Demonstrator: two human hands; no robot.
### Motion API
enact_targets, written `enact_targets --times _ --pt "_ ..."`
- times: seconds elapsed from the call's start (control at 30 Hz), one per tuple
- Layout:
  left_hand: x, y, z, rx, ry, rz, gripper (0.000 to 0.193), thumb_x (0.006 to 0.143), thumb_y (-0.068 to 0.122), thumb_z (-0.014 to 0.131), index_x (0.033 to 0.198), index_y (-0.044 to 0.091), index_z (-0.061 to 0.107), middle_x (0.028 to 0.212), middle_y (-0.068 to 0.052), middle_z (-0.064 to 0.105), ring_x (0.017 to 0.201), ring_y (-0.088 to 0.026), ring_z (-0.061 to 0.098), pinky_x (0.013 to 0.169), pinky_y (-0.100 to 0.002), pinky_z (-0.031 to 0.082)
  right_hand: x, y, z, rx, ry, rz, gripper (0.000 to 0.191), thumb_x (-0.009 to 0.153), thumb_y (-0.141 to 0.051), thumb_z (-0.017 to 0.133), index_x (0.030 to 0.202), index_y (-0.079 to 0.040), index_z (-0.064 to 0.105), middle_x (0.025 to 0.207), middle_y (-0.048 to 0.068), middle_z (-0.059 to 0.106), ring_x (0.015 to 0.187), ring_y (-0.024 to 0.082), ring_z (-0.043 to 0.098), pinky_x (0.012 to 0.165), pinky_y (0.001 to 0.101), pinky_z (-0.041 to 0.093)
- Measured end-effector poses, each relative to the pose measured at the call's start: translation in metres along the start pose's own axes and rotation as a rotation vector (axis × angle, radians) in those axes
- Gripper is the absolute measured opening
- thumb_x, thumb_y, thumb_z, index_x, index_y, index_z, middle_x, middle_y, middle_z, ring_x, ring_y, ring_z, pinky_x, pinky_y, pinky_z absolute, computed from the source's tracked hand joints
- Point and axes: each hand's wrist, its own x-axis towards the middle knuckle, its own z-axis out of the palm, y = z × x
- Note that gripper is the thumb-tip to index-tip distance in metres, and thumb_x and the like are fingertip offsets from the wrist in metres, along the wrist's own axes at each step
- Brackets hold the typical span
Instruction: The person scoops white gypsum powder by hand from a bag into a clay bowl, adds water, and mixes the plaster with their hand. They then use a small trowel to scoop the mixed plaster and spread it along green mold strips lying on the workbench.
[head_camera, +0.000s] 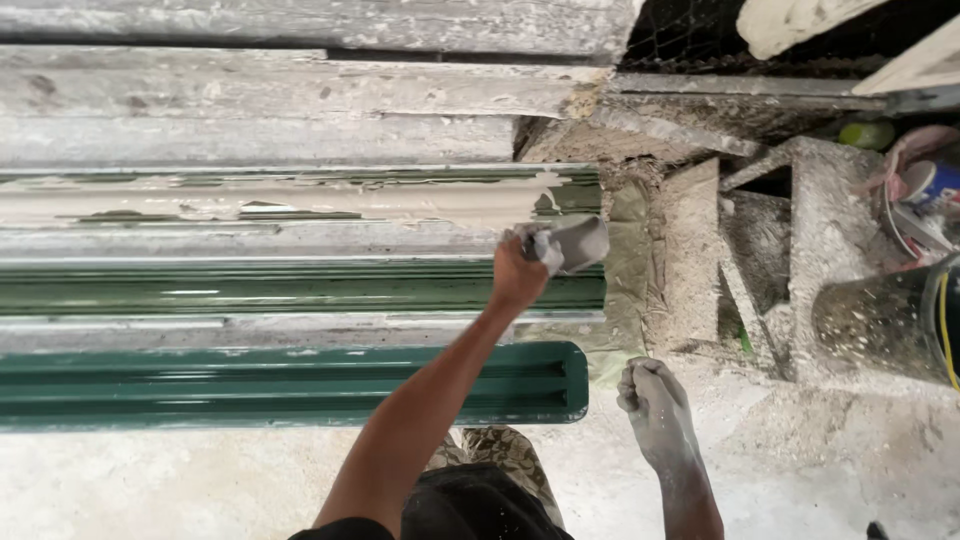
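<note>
My left hand (518, 272) is shut on a putty knife (580, 243), its wide grey blade resting at the right end of a long profile (250, 200) coated in pale filler. Below that lie two glossy dark green ribbed profiles, one in the middle (250, 287) and one nearest me (250, 385), all running left to right. My right hand (650, 395) is dusted white, curled into a fist, and hangs over the dusty floor just right of the nearest profile's end. It holds nothing that I can see.
Grey, filler-smeared planks (250, 90) lie above the profiles. To the right stand dust-covered blocks and frames (800, 230), a dark speckled bucket (880, 320) and a heap of containers (925, 185). Wire mesh (690, 35) shows at the top. The floor (150, 480) is white with dust.
</note>
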Motion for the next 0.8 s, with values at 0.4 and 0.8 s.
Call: enact_targets --times 0.4,0.8 --pt "-0.063 0.001 -0.108 0.27 0.194 0.06 0.042 0.075 0.019 0.079 0.116 0.009 0.073 0.101 -0.021 0.063 0.092 -0.039 0.061 0.082 -0.046 0.051 0.037 0.012 0.061 -0.082 -0.11 0.075 0.012 0.098 -0.009 0.055 0.108 -0.003 0.055 0.09 0.007 0.057 0.076 0.014 0.053 0.063 0.0281 0.043" --pt "-0.081 -0.017 -0.374 0.464 0.528 -0.032 0.042 0.076 0.023 0.084 0.115 0.008 0.073 0.096 -0.018 0.061 0.086 -0.036 0.06 0.078 -0.044 0.052 0.025 0.088 0.239 -0.199 -0.261 0.16 0.01 0.097 -0.007 0.055 0.106 -0.005 0.058 0.088 0.006 0.057 0.075 0.013 0.054 0.061 0.0273 0.043"
